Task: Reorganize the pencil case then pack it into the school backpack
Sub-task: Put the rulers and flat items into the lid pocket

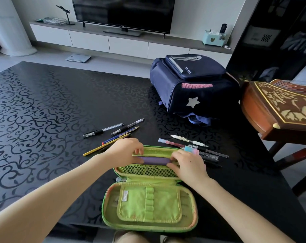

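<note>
At lower centre, the open pencil case [149, 208], soft green fabric with a mesh pocket, lies on the glossy scroll-patterned bench [43, 102]. A smooth purple tube [155, 160] is pinched at its ends by the curled left hand [126, 151] and right hand [188, 164]. It is best seated level, both ends together. The boxy navy backpack [192, 88] stands at upper right.

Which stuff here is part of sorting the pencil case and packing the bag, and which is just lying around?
Job: green pencil case, purple object, pens and pencils left of it, pens right of it, navy backpack.
Lying about: television, bathroom scale, tissue box, carved wooden instrument.
</note>
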Action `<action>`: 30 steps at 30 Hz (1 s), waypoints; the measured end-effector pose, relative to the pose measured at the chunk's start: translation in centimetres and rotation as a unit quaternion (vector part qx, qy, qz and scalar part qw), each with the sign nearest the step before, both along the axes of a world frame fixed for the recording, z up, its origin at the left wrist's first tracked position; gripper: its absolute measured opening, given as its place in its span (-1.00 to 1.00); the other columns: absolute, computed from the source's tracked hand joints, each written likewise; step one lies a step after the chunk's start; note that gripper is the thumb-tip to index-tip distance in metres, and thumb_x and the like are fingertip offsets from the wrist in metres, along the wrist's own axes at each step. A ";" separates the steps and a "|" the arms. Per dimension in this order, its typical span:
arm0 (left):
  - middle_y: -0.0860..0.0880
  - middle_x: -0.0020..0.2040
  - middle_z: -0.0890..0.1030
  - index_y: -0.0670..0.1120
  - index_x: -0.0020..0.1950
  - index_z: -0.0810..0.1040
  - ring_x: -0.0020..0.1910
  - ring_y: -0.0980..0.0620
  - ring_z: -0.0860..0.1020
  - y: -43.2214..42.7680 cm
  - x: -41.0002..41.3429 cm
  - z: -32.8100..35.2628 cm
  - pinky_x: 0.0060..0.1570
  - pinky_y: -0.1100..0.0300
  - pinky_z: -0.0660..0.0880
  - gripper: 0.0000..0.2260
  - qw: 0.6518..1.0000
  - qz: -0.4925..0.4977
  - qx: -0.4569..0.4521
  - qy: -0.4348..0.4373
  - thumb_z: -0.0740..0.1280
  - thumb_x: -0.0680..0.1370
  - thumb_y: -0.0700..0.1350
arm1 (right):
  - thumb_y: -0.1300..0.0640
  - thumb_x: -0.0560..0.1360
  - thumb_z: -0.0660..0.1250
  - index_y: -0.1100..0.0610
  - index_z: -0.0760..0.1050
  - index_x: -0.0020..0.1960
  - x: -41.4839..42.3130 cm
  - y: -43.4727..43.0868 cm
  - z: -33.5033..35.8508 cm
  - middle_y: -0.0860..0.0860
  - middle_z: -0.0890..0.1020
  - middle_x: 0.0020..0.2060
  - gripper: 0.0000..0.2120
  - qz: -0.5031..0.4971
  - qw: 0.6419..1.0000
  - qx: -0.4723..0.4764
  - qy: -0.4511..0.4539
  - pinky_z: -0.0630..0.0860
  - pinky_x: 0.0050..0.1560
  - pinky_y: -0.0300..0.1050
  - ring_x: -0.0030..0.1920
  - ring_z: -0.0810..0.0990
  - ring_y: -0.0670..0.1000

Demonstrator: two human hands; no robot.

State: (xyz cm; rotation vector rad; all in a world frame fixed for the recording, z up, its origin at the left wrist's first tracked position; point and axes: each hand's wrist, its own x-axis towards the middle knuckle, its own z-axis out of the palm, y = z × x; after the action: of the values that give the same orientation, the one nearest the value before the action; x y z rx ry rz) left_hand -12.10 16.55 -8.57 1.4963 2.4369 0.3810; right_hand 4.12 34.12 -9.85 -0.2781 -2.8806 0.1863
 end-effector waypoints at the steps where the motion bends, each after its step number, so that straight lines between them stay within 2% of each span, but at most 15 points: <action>1: 0.10 -0.11 0.44 -0.02 0.00 0.55 -0.12 0.05 0.48 0.0 0.1 -0.1 -0.13 0.19 0.41 -0.76 1.000 0.002 0.007 0.006 0.41 0.43 0.06 | -0.07 0.45 0.36 0.06 0.56 -0.09 0.1 0.2 0.1 -0.07 0.60 -0.17 -0.81 -0.007 1.000 -0.009 -0.013 0.30 -0.32 -0.16 -0.16 0.58 0.02; 4: 0.08 -0.13 0.41 -0.07 -0.01 0.50 -0.15 0.01 0.44 0.3 0.7 -0.4 -0.18 0.17 0.38 -0.79 0.999 0.012 0.013 0.045 0.37 0.47 0.02 | -0.10 0.52 0.25 0.05 0.54 0.02 0.0 -0.1 0.3 -0.05 0.57 -0.06 -0.75 0.010 1.000 -0.005 -0.022 0.29 -0.23 -0.15 -0.05 0.55 0.02; 7: 0.05 -0.14 0.44 -0.09 -0.07 0.48 -0.11 -0.03 0.47 0.7 1.7 -0.8 -0.20 0.18 0.34 -0.85 0.996 0.044 0.014 0.072 0.30 0.51 -0.02 | -0.10 0.53 0.24 0.08 0.53 0.03 -0.1 -0.3 0.2 -0.03 0.54 -0.06 -0.73 0.001 1.000 0.007 -0.024 0.31 -0.22 -0.14 -0.05 0.54 0.02; 11: -0.05 -0.08 0.54 -0.11 -0.10 0.55 -0.06 -0.08 0.51 0.7 3.2 -1.1 -0.15 0.13 0.41 -0.74 0.992 0.081 0.010 0.097 0.20 0.56 0.05 | -0.04 0.35 0.49 0.07 0.56 -0.31 0.5 -0.7 -0.2 -0.05 0.52 -0.39 -0.78 -0.006 0.997 0.075 -0.013 0.23 -0.49 -0.19 -0.39 0.51 0.00; 14: -0.05 -0.05 0.52 -0.10 -0.01 0.56 -0.06 -0.07 0.52 0.5 4.1 -1.0 -0.19 0.15 0.39 -0.65 0.990 0.076 -0.027 0.116 0.12 0.58 0.13 | -0.03 0.30 0.53 0.04 0.54 -0.39 0.8 -1.0 -0.3 -0.07 0.49 -0.46 -0.77 -0.023 0.994 0.102 -0.026 0.16 -0.53 -0.22 -0.45 0.45 -0.03; 17: -0.05 0.02 0.51 -0.05 0.12 0.53 0.01 -0.07 0.51 0.5 4.3 -0.6 -0.07 0.10 0.43 -0.62 0.986 0.055 -0.082 0.137 0.11 0.57 0.18 | -0.01 0.31 0.53 0.05 0.57 -0.34 1.1 -1.2 0.3 -0.05 0.52 -0.38 -0.80 -0.012 0.994 0.099 -0.054 0.08 -0.50 -0.28 -0.37 0.47 -0.03; 19: -0.05 0.07 0.51 -0.02 0.16 0.52 0.08 -0.08 0.50 0.8 4.1 -0.3 0.06 0.06 0.43 -0.63 0.982 0.055 -0.116 0.137 0.14 0.55 0.19 | -0.01 0.48 0.36 0.09 0.60 -0.10 1.2 -1.1 0.3 -0.02 0.53 -0.17 -0.83 -0.009 0.996 0.066 -0.053 0.07 -0.43 -0.25 -0.16 0.49 0.00; 21: -0.08 0.10 0.49 -0.02 0.14 0.53 0.12 -0.10 0.48 1.1 4.0 0.0 0.11 0.05 0.42 -0.64 0.982 0.070 -0.136 0.111 0.19 0.52 0.18 | -0.02 0.56 0.23 0.08 0.54 0.12 1.2 -1.1 0.4 -0.01 0.49 -0.01 -0.76 -0.019 0.997 0.025 -0.076 0.18 -0.32 -0.19 0.01 0.44 0.02; 23: -0.09 0.11 0.49 -0.03 0.12 0.54 0.13 -0.11 0.47 1.5 4.0 0.3 0.11 0.06 0.42 -0.66 0.982 0.078 -0.136 0.103 0.25 0.50 0.16 | -0.01 0.55 0.25 0.06 0.48 0.21 1.0 -1.0 0.3 0.00 0.46 0.07 -0.72 -0.033 0.996 -0.012 -0.081 0.29 -0.19 -0.15 0.08 0.44 0.03; 26: -0.08 0.11 0.50 -0.03 0.11 0.51 0.13 -0.10 0.47 1.7 4.3 0.8 0.09 0.05 0.38 -0.71 0.984 0.089 -0.118 0.099 0.31 0.48 0.09 | 0.01 0.51 0.32 0.06 0.45 0.16 0.5 -1.0 0.2 -0.01 0.46 0.09 -0.74 -0.054 0.994 -0.033 -0.087 0.39 -0.07 -0.14 0.09 0.45 0.03; 30: 0.00 0.07 0.55 -0.01 0.05 0.49 0.09 -0.05 0.50 1.1 4.2 0.8 0.03 0.08 0.31 -0.75 0.988 0.086 -0.082 0.102 0.31 0.48 0.10 | 0.02 0.47 0.36 0.06 0.49 -0.02 0.4 -0.6 0.5 -0.08 0.46 -0.02 -0.84 -0.067 0.992 -0.082 -0.063 0.29 -0.22 -0.19 0.05 0.42 -0.02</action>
State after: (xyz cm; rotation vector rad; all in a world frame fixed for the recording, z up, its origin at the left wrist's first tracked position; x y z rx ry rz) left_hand -7.86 17.67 -7.79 1.3197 2.6920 0.0575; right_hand 4.53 33.56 -9.32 -0.5311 -2.9606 0.3941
